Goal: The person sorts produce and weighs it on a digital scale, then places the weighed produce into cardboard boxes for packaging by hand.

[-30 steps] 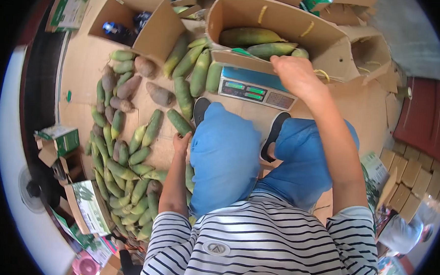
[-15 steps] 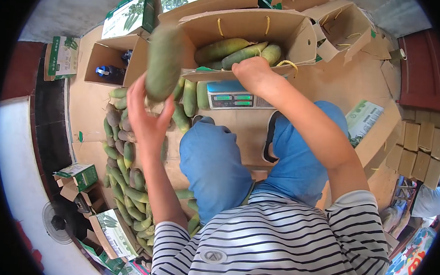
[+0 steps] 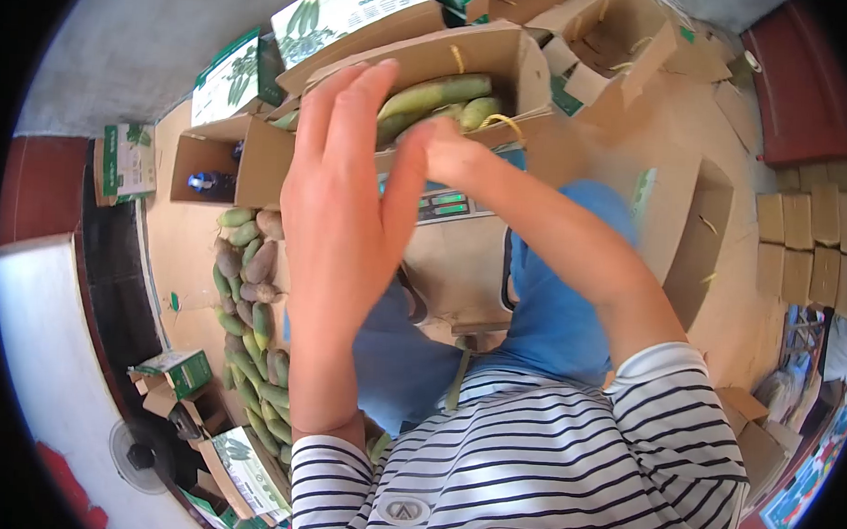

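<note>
My left hand [image 3: 341, 195] is raised close to the camera, fingers stretched out and thumb apart, over the left part of an open cardboard box [image 3: 494, 50]. No radish shows in it. Several long green radishes [image 3: 436, 95] lie inside the box, partly hidden by my hands. At the box's front rim is my right hand [image 3: 447, 154], closed and curled at the cardboard beside a yellow rope handle [image 3: 505, 123]. Its fingertips are partly hidden. Under the front of the box stands a scale with lit green displays [image 3: 448, 203].
A heap of green radishes [image 3: 259, 361] covers the floor at my left. A small box [image 3: 197, 151] holds blue-capped bottles. Other open cartons [image 3: 608, 31] stand at the back right, printed boxes [image 3: 345, 15] behind, stacked cartons [image 3: 813, 225] far right. A fan [image 3: 141, 455] stands lower left.
The radish that my left hand held upright is out of that hand, which has risen over the box and opened. My right hand stays at the front rim. The view has turned.
</note>
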A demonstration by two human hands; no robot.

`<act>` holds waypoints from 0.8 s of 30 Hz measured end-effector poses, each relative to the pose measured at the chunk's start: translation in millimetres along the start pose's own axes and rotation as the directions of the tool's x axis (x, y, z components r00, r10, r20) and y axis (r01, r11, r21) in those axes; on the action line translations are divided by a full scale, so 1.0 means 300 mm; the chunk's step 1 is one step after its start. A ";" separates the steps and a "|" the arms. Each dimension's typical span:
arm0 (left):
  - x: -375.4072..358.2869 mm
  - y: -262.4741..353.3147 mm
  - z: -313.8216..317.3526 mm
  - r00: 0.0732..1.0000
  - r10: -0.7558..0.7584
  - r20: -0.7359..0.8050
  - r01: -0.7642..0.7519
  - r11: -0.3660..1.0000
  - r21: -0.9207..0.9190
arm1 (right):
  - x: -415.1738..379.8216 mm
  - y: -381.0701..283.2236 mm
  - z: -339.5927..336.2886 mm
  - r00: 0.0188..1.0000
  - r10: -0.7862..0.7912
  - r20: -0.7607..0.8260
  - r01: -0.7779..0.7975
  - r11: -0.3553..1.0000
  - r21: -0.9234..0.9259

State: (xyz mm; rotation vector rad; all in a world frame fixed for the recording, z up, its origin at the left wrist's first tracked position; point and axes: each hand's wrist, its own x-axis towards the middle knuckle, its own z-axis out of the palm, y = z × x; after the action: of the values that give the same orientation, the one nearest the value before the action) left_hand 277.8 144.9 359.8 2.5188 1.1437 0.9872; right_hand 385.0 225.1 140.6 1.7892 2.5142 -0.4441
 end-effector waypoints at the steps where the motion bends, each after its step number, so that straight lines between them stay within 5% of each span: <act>1: 0.013 -0.031 0.042 1.000 0.000 0.002 0.000 1.000 0.007 | -0.016 -0.012 -0.030 0.999 0.023 0.027 -0.024 0.999 0.028; 3: -0.002 -0.093 0.125 0.995 -0.059 0.076 0.057 0.998 0.029 | -0.030 -0.009 0.020 0.994 -0.065 -0.093 0.057 0.995 -0.084; 6: -0.089 -0.259 0.219 0.963 -0.072 0.259 0.002 0.966 0.258 | -0.052 -0.011 -0.144 0.957 0.109 0.268 -0.103 0.994 -0.036; 11: -0.094 -0.273 0.253 0.825 -0.222 0.520 -0.044 0.892 0.450 | -0.264 0.108 -0.333 0.975 0.133 -0.177 -0.116 0.988 0.100; 13: -0.098 -0.278 0.278 0.783 -0.221 0.582 -0.097 0.880 0.465 | -0.352 0.182 -0.400 0.943 0.241 -0.230 -0.183 0.951 0.248; 17: -0.099 -0.297 0.311 0.743 -0.191 0.641 -0.138 0.894 0.426 | -0.611 0.372 -0.323 0.672 0.341 -0.657 -0.190 0.937 0.292; 19: -0.089 -0.291 0.318 0.746 -0.174 0.643 -0.137 0.905 0.403 | -0.787 0.441 -0.225 0.577 0.576 -0.579 -0.395 0.817 0.419; 21: -0.085 -0.293 0.323 0.750 -0.162 0.641 -0.149 0.903 0.402 | -0.989 0.478 -0.088 0.505 0.705 -0.499 -0.656 0.689 0.308; 24: -0.086 -0.302 0.323 0.753 -0.160 0.639 -0.151 0.902 0.404 | -1.278 0.449 0.179 0.412 0.868 -0.277 -0.768 0.495 0.407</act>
State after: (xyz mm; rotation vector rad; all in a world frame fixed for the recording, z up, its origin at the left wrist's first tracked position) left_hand 274.7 195.7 234.7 2.8022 1.2019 -0.2505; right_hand 633.3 -101.1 130.0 3.2049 1.3333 -0.2404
